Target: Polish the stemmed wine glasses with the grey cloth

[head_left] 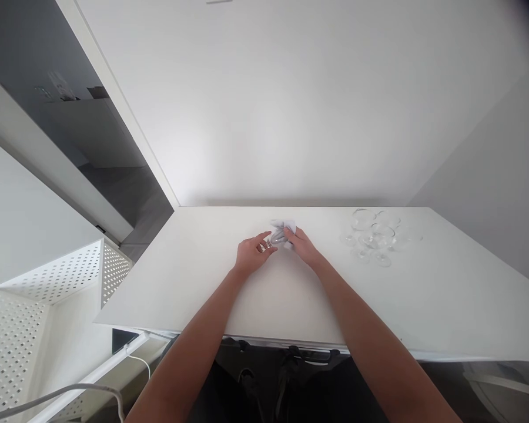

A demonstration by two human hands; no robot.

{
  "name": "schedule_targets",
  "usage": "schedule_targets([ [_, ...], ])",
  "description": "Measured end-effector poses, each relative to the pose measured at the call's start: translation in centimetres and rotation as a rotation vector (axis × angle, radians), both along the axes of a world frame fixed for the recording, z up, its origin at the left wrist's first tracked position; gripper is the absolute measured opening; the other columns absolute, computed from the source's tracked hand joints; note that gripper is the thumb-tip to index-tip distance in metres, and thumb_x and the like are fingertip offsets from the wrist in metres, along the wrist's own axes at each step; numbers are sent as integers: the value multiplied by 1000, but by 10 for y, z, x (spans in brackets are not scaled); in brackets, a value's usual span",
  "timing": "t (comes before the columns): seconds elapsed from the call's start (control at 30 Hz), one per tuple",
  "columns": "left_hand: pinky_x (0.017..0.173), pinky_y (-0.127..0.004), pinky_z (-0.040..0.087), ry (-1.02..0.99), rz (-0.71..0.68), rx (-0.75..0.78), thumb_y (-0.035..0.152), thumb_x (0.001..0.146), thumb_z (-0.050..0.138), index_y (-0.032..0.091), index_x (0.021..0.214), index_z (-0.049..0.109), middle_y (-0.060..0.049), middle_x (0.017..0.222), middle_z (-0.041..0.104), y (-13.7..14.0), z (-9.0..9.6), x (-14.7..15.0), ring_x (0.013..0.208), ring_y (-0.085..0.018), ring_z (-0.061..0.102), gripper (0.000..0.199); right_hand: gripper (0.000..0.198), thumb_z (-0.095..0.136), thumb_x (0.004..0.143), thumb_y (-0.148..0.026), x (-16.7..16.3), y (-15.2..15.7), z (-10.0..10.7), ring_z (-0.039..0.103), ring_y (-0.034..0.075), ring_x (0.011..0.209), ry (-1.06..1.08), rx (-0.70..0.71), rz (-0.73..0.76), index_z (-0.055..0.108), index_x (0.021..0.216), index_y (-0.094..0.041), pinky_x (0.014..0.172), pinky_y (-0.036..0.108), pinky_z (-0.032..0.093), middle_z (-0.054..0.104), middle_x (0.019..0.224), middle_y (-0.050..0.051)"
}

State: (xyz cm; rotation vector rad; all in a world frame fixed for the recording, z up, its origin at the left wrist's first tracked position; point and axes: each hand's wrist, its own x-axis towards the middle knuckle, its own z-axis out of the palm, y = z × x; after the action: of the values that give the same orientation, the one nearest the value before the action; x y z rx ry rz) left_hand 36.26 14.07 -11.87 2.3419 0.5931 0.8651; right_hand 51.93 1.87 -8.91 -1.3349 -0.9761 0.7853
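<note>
Over the middle of the white table, my left hand (251, 254) has its fingers curved round one end of a clear drinking glass (277, 237). A crumpled white cloth (290, 225) is pressed against the other end of the glass by my right hand (303, 245), with its thumb on top. Cloth and fingers partly cover the glass, so its full shape is hard to make out. Off to the right, several clear stemmed glasses (381, 235) stand close together on the table.
The white table (194, 270) meets a plain wall (264, 117) at the back. At lower left are a white perforated panel (13, 346) and a pale cable (83, 386). A doorway opens at upper left. Dark items sit below the table's front edge.
</note>
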Motion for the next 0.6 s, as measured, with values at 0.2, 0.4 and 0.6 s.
schedule_targets([
  [0.2, 65, -24, 54, -34, -68, -99, 44, 80, 77, 32, 128, 68, 2, 87, 73, 1, 3, 0, 62, -10, 59, 50, 52, 61, 87, -67, 6, -1, -3, 67, 23, 88, 201, 38, -216, 73, 112, -24, 70, 31, 51, 74, 98, 5],
  [0.4, 66, -24, 54, -47, -71, -29, 43, 81, 76, 29, 129, 69, 2, 84, 72, 0, -3, 1, 60, -9, 56, 50, 55, 58, 90, -65, 4, 0, -1, 67, 24, 90, 34, 48, -185, 71, 121, -22, 75, 33, 51, 74, 96, 7],
  [0.6, 67, -24, 53, -65, -34, 91, 41, 79, 77, 29, 124, 71, 3, 81, 71, -1, -6, 1, 59, -8, 55, 47, 53, 56, 91, -63, 2, -4, 4, 65, 23, 89, 15, -23, -37, 70, 124, -23, 71, 31, 48, 73, 95, 4],
])
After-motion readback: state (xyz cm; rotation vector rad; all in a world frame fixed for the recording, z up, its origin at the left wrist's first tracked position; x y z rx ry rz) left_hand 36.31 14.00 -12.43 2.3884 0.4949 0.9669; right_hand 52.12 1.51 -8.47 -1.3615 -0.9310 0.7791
